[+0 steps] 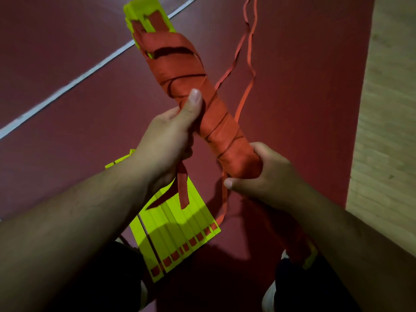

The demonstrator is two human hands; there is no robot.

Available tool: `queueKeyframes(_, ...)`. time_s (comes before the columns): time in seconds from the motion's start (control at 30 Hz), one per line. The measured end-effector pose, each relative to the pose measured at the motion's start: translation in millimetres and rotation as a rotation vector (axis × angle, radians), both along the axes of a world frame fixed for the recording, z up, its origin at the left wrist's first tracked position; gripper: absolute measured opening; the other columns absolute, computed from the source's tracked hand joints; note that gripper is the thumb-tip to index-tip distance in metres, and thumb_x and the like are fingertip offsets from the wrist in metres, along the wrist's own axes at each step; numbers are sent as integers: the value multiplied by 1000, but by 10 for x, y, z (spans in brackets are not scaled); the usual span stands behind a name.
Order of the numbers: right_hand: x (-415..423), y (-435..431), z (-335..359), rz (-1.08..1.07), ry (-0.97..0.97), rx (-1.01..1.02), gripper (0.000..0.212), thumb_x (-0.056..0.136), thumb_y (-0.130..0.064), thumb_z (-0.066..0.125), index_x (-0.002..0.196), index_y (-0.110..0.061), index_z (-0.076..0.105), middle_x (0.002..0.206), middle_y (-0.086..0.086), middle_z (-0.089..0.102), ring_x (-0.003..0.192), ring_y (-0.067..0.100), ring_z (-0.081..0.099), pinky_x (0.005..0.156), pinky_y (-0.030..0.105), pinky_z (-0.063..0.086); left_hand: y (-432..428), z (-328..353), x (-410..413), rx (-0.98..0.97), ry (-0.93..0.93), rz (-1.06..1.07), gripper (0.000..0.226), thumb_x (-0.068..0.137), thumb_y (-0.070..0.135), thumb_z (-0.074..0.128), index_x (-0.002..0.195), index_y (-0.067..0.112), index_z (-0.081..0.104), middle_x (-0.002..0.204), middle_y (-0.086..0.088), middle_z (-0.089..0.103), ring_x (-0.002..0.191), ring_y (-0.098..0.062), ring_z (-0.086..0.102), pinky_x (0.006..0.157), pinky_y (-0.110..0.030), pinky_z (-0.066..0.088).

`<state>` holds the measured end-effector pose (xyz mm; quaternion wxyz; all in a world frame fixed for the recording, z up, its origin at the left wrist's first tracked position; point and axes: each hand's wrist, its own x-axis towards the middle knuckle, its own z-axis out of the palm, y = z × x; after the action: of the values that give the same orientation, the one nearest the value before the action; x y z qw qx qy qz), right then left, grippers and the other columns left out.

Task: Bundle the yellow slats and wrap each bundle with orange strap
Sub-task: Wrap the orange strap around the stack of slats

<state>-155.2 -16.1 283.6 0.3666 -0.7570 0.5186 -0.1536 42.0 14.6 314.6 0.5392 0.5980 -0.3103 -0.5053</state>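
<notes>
We find the bundle point(180, 70) held aslant above the floor point(67, 64). The left hand point(164, 143) is clasped round its middle, thumb pressed on the windings, and the right hand point(258, 176) round its near end. Loose yellow slats point(177, 221) lie flat beneath. We judge the bundle stiff and light, and the trailing orange strap point(244, 97) soft and apt to slacken. Hold should be taken over the windings.

The bundle point(139, 7) is shown neon yellow at its tip beneath criss-crossed orange strap point(180, 70), orange squares are spotted along the loose yellow slats point(180, 224), and a white line point(67, 87) is drawn across the maroon floor point(56, 143).
</notes>
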Motion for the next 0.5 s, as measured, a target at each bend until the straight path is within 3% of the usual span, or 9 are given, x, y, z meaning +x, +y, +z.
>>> queueKeyframes(0.07, -4, -20, 86, 50, -76, 126, 50, 61, -43, 89, 101, -30, 62, 88, -12, 67, 76, -10, 59, 67, 8, 43, -14, 60, 26, -43, 77, 24, 41, 95, 58, 51, 73, 24, 44, 62, 5, 35, 51, -10, 26, 49, -27, 20)
queueKeyframes(0.13, -18, -41, 137, 141, -211, 326, 43, 63, -39, 90, 97, -24, 68, 88, -3, 73, 79, 2, 66, 73, 24, 53, -16, 117, 47, -63, 152, 8, 41, 93, 60, 52, 81, 21, 49, 65, 2, 38, 54, -11, 27, 52, -27, 22)
queueKeyframes(0.2, -33, -23, 123, 179, -378, 554, 38, 66, -28, 87, 98, -23, 68, 90, 2, 74, 82, 15, 70, 75, 35, 56, -5, 151, 50, -87, 227, -26, 42, 88, 62, 53, 75, 22, 47, 64, 2, 34, 58, -13, 22, 57, -31, 17)
queueKeyframes(0.33, -8, 78, -2, 324, -491, 924, 84, 53, -43, 93, 114, 1, 57, 98, 20, 71, 86, 32, 68, 82, 46, 54, 7, 180, 95, -173, 345, -114, 49, 96, 59, 42, 62, 24, 43, 56, 5, 27, 50, -11, 17, 52, -27, 13)
queueKeyframes(0.4, 13, 126, -19, 336, -462, 945, 72, 59, -31, 89, 114, 3, 58, 90, 17, 69, 80, 29, 65, 78, 40, 54, 1, 182, 134, -201, 389, -162, 51, 99, 59, 37, 63, 23, 44, 56, 5, 25, 50, -11, 14, 52, -29, 11)
queueKeyframes(0.5, 45, 123, -1, 241, -372, 740, 37, 71, -13, 77, 100, 4, 63, 79, 10, 64, 73, 23, 59, 70, 31, 51, -26, 169, 183, -152, 372, -126, 51, 97, 62, 40, 63, 23, 41, 58, 4, 25, 50, -10, 19, 48, -23, 17)
